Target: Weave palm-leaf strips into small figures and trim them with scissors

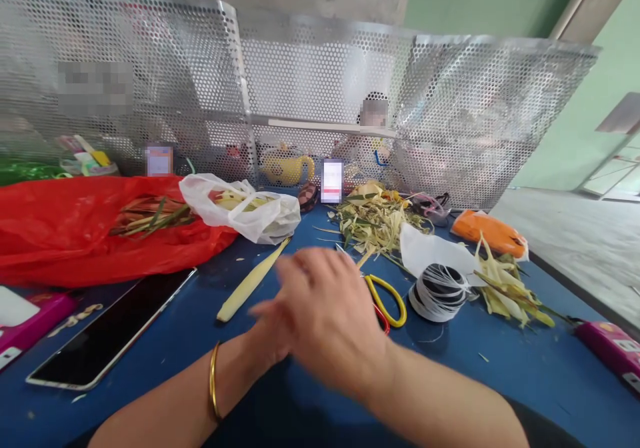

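Observation:
My right hand (333, 311) lies over my left hand (275, 325) above the blue table, and the two touch. Motion blurs the fingers, and whatever may lie between the hands is hidden. A gold bangle circles my left wrist. Just beyond my left hand rests a pale green stalk (253, 281). Scissors (390, 301) with yellow and red handles lie beside my right hand, partly covered by it. Farther right stands a roll of white and black tie strips (439, 293).
Behind are a perforated metal screen (320, 68), a pile of pale husks (373, 218) and a white bag (250, 211). At left lie a red bag (60, 228) and a phone (115, 331). An orange packet (490, 233) is at right. Beyond the screen sits a person (370, 148).

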Tool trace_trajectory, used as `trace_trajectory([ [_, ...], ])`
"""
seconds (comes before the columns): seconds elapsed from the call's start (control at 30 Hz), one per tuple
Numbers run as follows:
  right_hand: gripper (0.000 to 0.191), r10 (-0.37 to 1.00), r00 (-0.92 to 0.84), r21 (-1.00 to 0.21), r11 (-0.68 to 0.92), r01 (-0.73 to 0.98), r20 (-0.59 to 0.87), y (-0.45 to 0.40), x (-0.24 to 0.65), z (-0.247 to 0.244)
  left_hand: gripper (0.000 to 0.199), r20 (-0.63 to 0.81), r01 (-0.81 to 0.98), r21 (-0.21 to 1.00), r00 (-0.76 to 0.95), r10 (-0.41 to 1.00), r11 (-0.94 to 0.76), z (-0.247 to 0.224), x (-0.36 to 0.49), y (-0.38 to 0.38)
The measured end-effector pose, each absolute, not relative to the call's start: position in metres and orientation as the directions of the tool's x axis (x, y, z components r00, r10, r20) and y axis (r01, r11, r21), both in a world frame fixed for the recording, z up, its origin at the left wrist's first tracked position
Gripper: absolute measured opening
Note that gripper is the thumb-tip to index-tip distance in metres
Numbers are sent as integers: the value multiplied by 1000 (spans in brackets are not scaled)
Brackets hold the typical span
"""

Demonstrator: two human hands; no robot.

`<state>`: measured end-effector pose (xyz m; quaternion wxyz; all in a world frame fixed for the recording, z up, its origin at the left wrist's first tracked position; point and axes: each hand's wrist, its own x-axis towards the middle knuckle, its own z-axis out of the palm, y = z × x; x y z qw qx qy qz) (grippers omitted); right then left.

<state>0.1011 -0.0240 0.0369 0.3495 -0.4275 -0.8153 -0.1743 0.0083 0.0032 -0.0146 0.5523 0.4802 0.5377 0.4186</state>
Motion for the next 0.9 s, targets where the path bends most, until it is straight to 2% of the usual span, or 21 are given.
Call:
trace_trajectory([
  [0.03, 48, 627, -370, -1, 510, 860, 686, -20, 104, 42, 30, -194, 74, 979, 89, 977, 188, -14, 8, 2],
  [0.13, 45, 864, -281, -112, 356, 928, 418, -4, 114, 46, 31, -233, 177, 966, 262, 937, 191, -10, 10, -3],
  [0.2, 38, 933, -264, -252, 324, 912, 246, 5, 119, 43, 25, -227, 210, 964, 344, 911, 161, -5, 11, -4],
  [0.27, 27, 954, -252, -383, 296, 875, 160, 10, 121, 39, 17, -212, 199, 969, 377, 902, 145, -1, 13, -5],
  [0.33, 22, 959, -222, -446, 279, 850, 177, 12, 122, 37, 15, -191, 204, 972, 401, 896, 116, 1, 13, -4],
  [0.47, 27, 945, -172, -558, 304, 772, 277, 11, 121, 37, 19, -148, 242, 969, 408, 901, 50, -4, 10, 0],
  [0.57, 23, 932, -158, -628, 339, 700, 327, 7, 124, 39, 19, -165, 244, 967, 361, 918, 78, -9, 7, 4],
  [0.63, 16, 909, -176, -594, 384, 707, 378, 1, 127, 40, 21, -195, 199, 970, 310, 930, 137, -9, 6, 7],
  [0.73, 7, 848, -258, -463, 480, 745, 463, -10, 132, 34, 19, -264, 37, 964, 243, 933, 263, -8, 4, 9],
  [0.83, 12, 747, -368, -236, 565, 791, 554, -21, 136, 21, 13, -324, -125, 926, 217, 921, 355, -9, 4, 9],
  [0.9, 15, 664, -456, -60, 601, 797, 592, -25, 135, 12, 18, -316, -180, 917, 219, 923, 357, -11, 5, 10],
])
